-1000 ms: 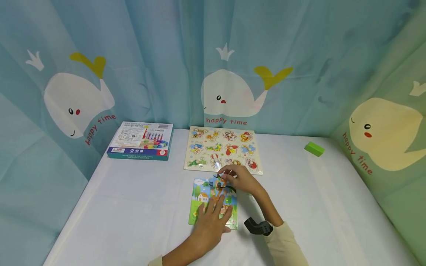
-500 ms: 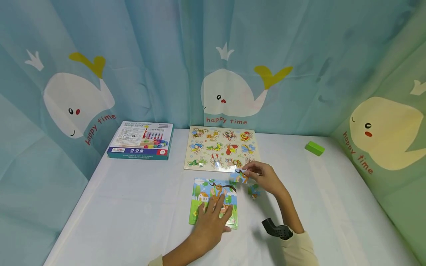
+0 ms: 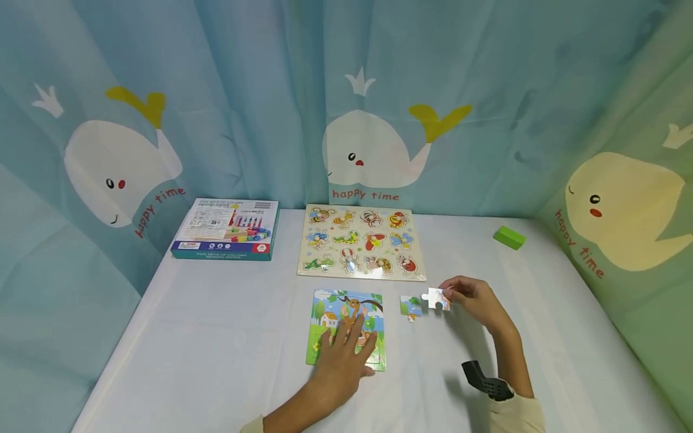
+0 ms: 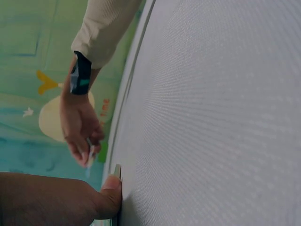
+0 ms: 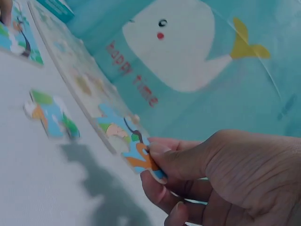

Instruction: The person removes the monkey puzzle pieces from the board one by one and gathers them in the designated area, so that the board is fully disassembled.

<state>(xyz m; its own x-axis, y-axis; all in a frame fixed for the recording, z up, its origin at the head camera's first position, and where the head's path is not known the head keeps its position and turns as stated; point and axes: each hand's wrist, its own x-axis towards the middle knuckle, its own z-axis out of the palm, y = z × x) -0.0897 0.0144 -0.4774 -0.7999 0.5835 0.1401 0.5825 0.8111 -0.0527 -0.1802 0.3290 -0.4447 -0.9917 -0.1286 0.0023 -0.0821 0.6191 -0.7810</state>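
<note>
My right hand (image 3: 473,300) pinches a jigsaw piece (image 5: 136,150) between thumb and fingers, raised over the table. The piece has blue, orange and dark branch-like printing. Just left of it, a second jigsaw piece (image 3: 411,306) lies flat on the white cloth. My left hand (image 3: 344,364) rests with spread fingers on a square picture puzzle (image 3: 325,307) showing a house, trees and an animal under a branch. The hand covers the puzzle's lower middle. In the left wrist view the left thumb (image 4: 110,195) lies along the puzzle's edge.
A wooden insect peg board (image 3: 360,240) lies behind the puzzle. A boxed bead set (image 3: 227,228) sits at the back left, and a green block (image 3: 509,237) at the back right. A blue curtain (image 3: 260,108) with whales hangs behind the table.
My right hand has moved right with the held piece, from over the puzzle's top past the loose piece, which is now uncovered. The left hand stays on the puzzle.
</note>
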